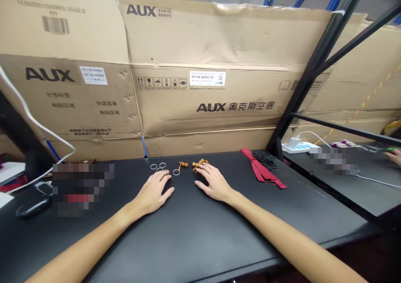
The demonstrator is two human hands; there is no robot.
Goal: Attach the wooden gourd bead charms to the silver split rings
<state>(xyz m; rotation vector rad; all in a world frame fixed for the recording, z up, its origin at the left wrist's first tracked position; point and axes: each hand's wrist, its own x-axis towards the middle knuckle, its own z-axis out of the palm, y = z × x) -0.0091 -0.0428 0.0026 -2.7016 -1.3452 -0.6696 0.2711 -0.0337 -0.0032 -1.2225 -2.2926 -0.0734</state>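
Note:
My left hand [153,194] lies palm down on the black tabletop, thumb apart from the fingers. Just beyond its fingertips are several silver split key rings [153,166]. Between my hands sits a small brown gourd-shaped pendant [184,164], with a cord leading to another key ring [176,172]. My right hand [216,183] also rests flat with its fingers spread. Its fingertips are at a cluster of similar brown gourd pendants [200,162], partly covering them; whether they touch is hard to tell. Neither hand grips anything.
Dark red ribbon strips [263,170] and a heap of black loops [266,161] lie at the right. A black computer mouse [34,207] is at the left. Cardboard panels [219,36] stand behind. On the neighbouring table is a white power strip [300,147]; another person's hand [395,155] shows there.

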